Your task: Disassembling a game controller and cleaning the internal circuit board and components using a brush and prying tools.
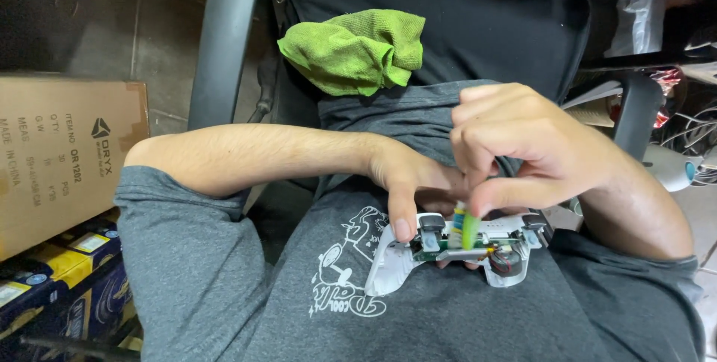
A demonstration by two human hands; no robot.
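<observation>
Your left hand (414, 183) cradled the opened white plastic game controller (455, 251) against your grey cotton shirt (418, 317), its green circuit board (448, 248) bared; your right hand (523, 153) pinched a translucent green-handled tool (469, 229) onto it.

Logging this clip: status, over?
Left hand steadies opened white game controller. Right hand pinches green tool onto its circuit board. Nothing obstructing.

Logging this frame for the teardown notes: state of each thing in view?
White game controller: shell open, circuit board exposed, resting on lap.
Green tool: upright, tip on the board.
Left hand: steadying the controller.
Right hand: pinching the tool.
Green cloth: crumpled on chair.
Cardboard box: closed.
</observation>
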